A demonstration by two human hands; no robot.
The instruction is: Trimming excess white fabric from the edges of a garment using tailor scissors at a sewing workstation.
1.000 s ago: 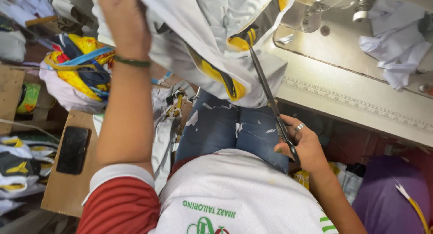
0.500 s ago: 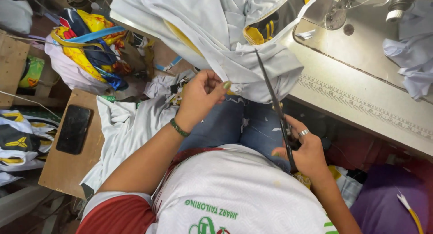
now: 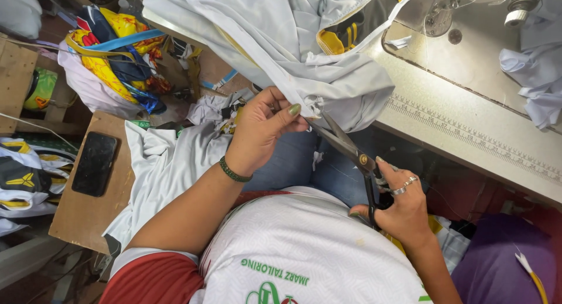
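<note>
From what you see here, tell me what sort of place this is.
Most likely a tailoring or sewing workshop. A sewing machine sits on a table with a ruler strip along its edge, the right hand works scissors at white fabric pinched by the left hand, and garments lie piled around.

View from above a seated person at a sewing table point(image 3: 468, 134); the left hand point(image 3: 260, 128) pinches the frayed edge of a white garment point(image 3: 281, 40) that hangs off the table's edge; the right hand point(image 3: 401, 201), wearing rings, has its fingers through the handles of black scissors point(image 3: 351, 152), whose open blades point at the pinched edge; a green bracelet point(image 3: 234, 170) circles the left wrist; to the left, a black phone point(image 3: 95, 163) lies on a wooden board point(image 3: 82, 222), just beside more white cloth point(image 3: 170, 163); a colourful fabric heap point(image 3: 111, 52) sits beyond; a sewing machine point(image 3: 445, 17) stands at top right.
</note>
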